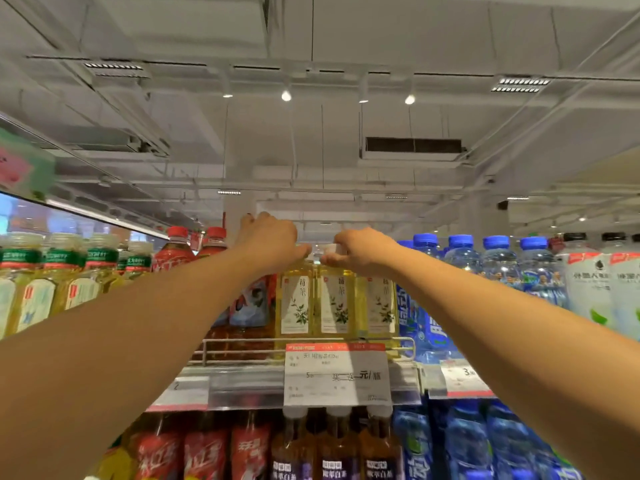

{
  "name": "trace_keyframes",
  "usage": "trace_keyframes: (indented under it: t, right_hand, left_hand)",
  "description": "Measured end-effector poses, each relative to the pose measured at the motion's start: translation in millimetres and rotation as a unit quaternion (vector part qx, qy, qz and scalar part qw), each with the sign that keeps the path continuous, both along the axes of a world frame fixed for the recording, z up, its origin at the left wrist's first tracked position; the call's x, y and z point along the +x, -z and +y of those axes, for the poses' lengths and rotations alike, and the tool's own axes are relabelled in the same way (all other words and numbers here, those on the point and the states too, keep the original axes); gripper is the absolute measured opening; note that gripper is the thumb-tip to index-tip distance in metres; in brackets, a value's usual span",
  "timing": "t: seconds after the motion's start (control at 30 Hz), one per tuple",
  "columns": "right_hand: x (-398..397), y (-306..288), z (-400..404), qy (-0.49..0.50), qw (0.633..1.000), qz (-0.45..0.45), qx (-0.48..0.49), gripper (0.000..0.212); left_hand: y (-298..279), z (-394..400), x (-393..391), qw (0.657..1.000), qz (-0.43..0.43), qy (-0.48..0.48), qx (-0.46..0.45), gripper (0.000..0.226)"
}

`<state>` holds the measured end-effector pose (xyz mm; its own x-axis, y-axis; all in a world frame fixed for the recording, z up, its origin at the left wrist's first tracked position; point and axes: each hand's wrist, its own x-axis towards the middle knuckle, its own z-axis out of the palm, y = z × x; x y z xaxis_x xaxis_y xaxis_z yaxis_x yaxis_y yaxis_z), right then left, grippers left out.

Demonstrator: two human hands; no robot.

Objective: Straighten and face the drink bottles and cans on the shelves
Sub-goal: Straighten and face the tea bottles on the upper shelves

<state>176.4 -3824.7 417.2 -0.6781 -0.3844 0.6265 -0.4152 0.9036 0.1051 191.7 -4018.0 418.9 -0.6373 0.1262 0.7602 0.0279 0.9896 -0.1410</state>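
Fingers of my left hand point(273, 242) curl over the top of the left yellow tea bottle point(295, 299) on the top shelf point(242, 384), while my right hand point(360, 251) pinches the white cap point(331, 248) of the middle tea bottle point(335, 299) (the grip looks light). I'd twist each bottle by its cap, keeping it upright against the wire rail point(242, 341), until the label squares to the aisle. Both cream labels with a leaf sprig already face nearly forward. Beyond, blue water bottles point(498, 268) stand to the right.
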Motion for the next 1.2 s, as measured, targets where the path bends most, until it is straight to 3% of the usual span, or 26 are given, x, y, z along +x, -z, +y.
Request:
trace_keyframes:
  t: [0.1,0.23,0.53,0.67,0.77,0.87,1.0,1.1,1.2]
  right_hand:
    - [-7.6,0.0,-0.4,0.009,1.000,0.018,-0.015,0.045]
    - [-4.6,-4.5,1.1,-0.029,0.998,-0.025,-0.040,0.041]
    - [1.3,-5.3,9.5,-0.084,0.993,-0.051,-0.066,0.042]
    - [1.3,-3.8,8.8,-0.072,0.995,-0.054,-0.041,0.048]
    - [4.9,-3.8,18.9,-0.075,0.995,-0.025,-0.055,0.056]
    - [9.9,-10.0,34.9,-0.058,0.995,0.033,-0.070,0.041]
    - [17.5,-11.9,47.0,0.028,1.000,0.003,-0.008,0.038]
    - [19.1,-7.5,49.8,0.018,0.998,-0.053,-0.038,0.041]
    - [19.1,-4.2,50.9,0.009,0.997,-0.052,-0.062,0.040]
  left_hand:
    - [3.2,8.9,-11.4,1.000,-0.006,0.016,0.011,0.045]
    - [2.3,9.7,-17.1,1.000,0.000,-0.007,0.010,0.040]
    - [-3.8,6.6,-16.1,0.997,-0.015,0.054,0.045,0.043]
    - [3.6,10.1,-10.7,0.998,-0.010,0.039,0.052,0.045]
    - [6.9,14.1,-6.7,0.999,0.001,0.014,0.031,0.047]
    - [5.3,25.1,-4.3,0.998,0.040,0.048,-0.007,0.044]
    - [4.3,45.2,-3.3,0.987,-0.006,0.158,0.019,0.040]
    - [5.0,55.7,-8.2,0.985,-0.060,0.157,0.028,0.042]
    - [4.8,60.0,-12.0,0.988,-0.070,0.138,0.015,0.042]
